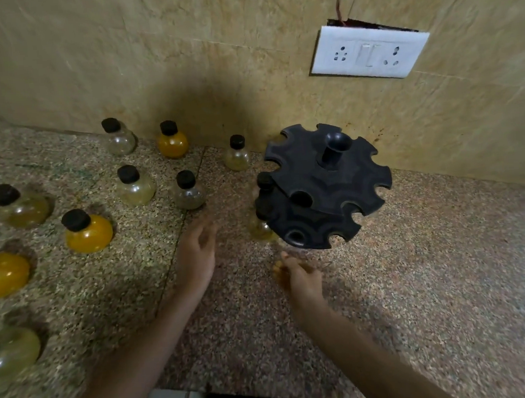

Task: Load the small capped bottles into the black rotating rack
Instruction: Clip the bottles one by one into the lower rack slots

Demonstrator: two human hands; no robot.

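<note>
The black rotating rack [328, 185] stands on the speckled counter near the wall, with two notched tiers and a centre post. Two bottles hang at its left side, one [258, 227] with pale yellow contents in the lower tier and one cap [264, 180] showing above it. Several round bottles with black caps stand to the left, among them a clear bottle [189, 191], an orange bottle [88, 231] and a pale bottle [236, 155] near the wall. My left hand [196, 253] hovers open, left of the rack. My right hand [297, 277] is blurred just below the rack, fingers loosely curled, holding nothing.
A beige tiled wall runs behind the counter, with a white switch and socket plate [369, 51] up right. More bottles [2, 274] line the left edge. The counter's front edge [253, 392] is at the bottom.
</note>
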